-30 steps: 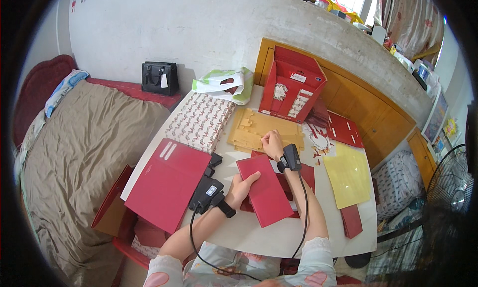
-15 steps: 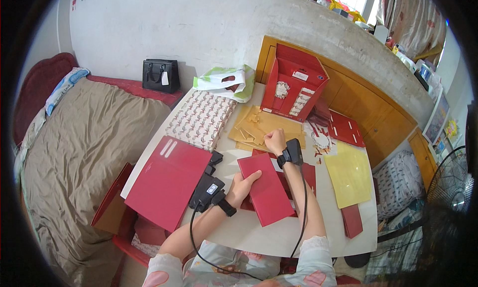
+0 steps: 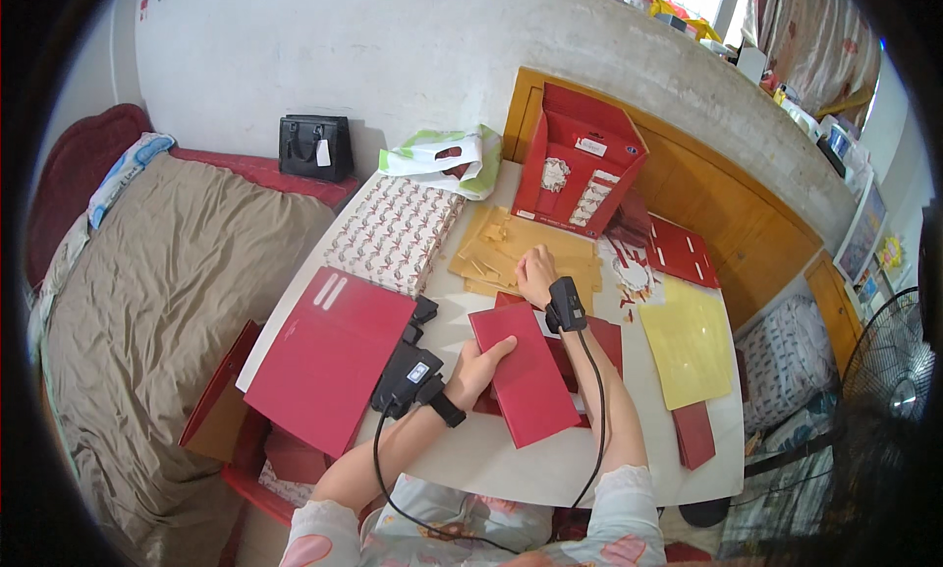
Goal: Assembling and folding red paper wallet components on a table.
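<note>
Near the table's front edge, my left hand (image 3: pixel 475 370) grips a flat red cardboard piece (image 3: pixel 526 375), thumb on top and fingers hidden beneath. My right hand (image 3: pixel 535 276) is beyond it, fingers curled together over the lower edge of the tan paper sheets (image 3: pixel 530 245); whatever it might hold is too small or hidden to make out. Under the held piece lie more dark red card pieces (image 3: pixel 601 346), partly covered. Small tan paper scraps (image 3: pixel 481 268) rest on the sheets, left of my right hand.
A large red sheet (image 3: pixel 339 356) lies at left, beside a stack of patterned sheets (image 3: pixel 398 235). At the back are a red open box (image 3: pixel 582 164) and a plastic bag (image 3: pixel 442 159). Yellow sheets (image 3: pixel 688 346) lie right. A fan (image 3: pixel 894 370) stands off the right edge.
My right hand has shifted slightly left and turned at the wrist, its fingers now pointing further forward. My left hand and the red cardboard piece have hardly moved.
</note>
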Demonstrator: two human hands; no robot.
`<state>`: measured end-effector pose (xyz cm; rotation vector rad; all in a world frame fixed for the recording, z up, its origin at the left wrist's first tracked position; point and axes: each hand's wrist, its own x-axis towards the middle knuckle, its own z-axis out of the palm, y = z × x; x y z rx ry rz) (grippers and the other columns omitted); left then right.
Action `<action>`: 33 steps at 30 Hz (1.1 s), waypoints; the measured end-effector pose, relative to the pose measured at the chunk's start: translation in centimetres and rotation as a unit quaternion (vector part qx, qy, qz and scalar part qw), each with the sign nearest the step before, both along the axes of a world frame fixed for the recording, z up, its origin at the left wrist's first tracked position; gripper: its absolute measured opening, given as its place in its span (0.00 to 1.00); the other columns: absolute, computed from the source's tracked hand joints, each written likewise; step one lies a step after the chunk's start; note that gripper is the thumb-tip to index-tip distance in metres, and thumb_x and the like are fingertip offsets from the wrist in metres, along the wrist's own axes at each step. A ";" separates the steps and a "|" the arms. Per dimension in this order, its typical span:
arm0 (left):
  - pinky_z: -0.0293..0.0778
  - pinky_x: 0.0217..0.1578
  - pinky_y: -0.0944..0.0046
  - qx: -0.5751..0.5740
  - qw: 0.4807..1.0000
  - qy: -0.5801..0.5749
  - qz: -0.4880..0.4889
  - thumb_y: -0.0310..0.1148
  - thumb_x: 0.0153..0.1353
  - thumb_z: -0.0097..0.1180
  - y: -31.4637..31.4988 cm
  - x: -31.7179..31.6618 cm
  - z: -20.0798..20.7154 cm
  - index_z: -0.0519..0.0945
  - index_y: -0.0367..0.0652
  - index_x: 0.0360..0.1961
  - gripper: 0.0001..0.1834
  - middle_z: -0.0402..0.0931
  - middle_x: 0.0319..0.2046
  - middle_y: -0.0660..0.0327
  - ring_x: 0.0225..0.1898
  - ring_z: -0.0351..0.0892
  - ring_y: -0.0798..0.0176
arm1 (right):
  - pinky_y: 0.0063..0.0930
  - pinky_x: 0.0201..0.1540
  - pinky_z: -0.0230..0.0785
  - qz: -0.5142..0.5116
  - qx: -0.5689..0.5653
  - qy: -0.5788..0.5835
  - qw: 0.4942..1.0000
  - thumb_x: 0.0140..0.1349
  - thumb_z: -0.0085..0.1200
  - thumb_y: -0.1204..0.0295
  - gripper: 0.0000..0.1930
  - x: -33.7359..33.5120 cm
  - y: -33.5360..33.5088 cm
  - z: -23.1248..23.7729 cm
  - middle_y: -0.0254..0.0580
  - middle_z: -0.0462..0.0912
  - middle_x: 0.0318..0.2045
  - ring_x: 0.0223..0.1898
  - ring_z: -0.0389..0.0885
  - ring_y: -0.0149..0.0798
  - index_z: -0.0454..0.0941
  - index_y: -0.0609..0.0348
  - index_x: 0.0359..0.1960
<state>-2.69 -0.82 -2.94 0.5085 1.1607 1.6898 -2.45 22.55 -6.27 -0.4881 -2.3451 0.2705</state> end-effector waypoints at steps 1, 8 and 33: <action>0.72 0.37 0.66 0.000 1.000 0.002 0.003 0.32 0.56 0.51 0.0 0.0 0.0 0.70 0.33 0.44 0.17 0.74 0.36 0.57 0.35 0.76 0.65 | 0.40 0.39 0.60 0.009 0.005 -0.010 1.000 0.46 0.51 0.77 0.07 0.0 -0.1 0.0 0.52 0.67 0.30 0.35 0.66 0.52 0.66 0.62 0.25; 0.72 0.39 0.65 -0.011 1.000 0.003 -0.004 0.32 0.56 0.51 0.1 0.0 0.0 0.69 0.33 0.44 0.17 0.74 0.37 0.57 0.37 0.75 0.65 | 0.40 0.39 0.59 -0.002 0.032 -0.019 0.999 0.46 0.52 0.77 0.08 0.0 -0.3 0.0 0.52 0.66 0.31 0.35 0.66 0.53 0.66 0.63 0.26; 0.70 0.41 0.67 0.025 0.999 -0.013 0.016 0.32 0.56 0.51 -0.4 -0.1 0.6 0.70 0.32 0.44 0.17 0.74 0.39 0.56 0.38 0.75 0.65 | 0.40 0.42 0.65 -0.031 -0.007 -0.054 0.998 0.48 0.50 0.76 0.13 0.2 -2.4 1.5 0.50 0.69 0.36 0.41 0.68 0.52 0.65 0.62 0.36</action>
